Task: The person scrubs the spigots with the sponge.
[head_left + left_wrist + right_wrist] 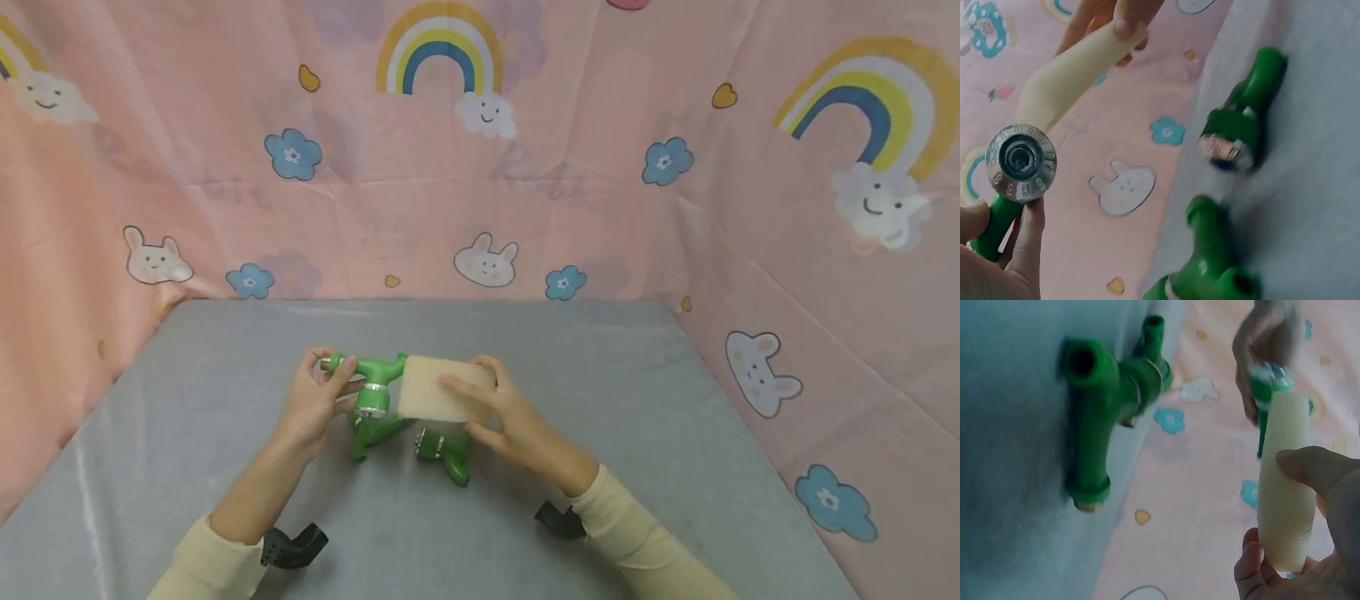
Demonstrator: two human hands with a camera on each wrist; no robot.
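My left hand [306, 412] pinches a green tap [381, 372] by its threaded inlet end, fingers and thumb around the pipe. The tap's round knob with a silvery rim points down in the head view and faces the camera in the left wrist view. A cream sponge [429, 392] is gripped at its right side by my right hand [521, 421], thumb on one face and fingers on the other. The sponge's left edge meets the tap's spout end in the head view. Both are held up above the grey table.
Two more green taps lie on the grey table [225, 433], below the hands: one at left [371, 435], partly hidden by the held tap, and another at right [450, 457]. Black wrist mounts [294, 547] sit at both sleeves. A pink patterned cloth [337, 200] stands behind.
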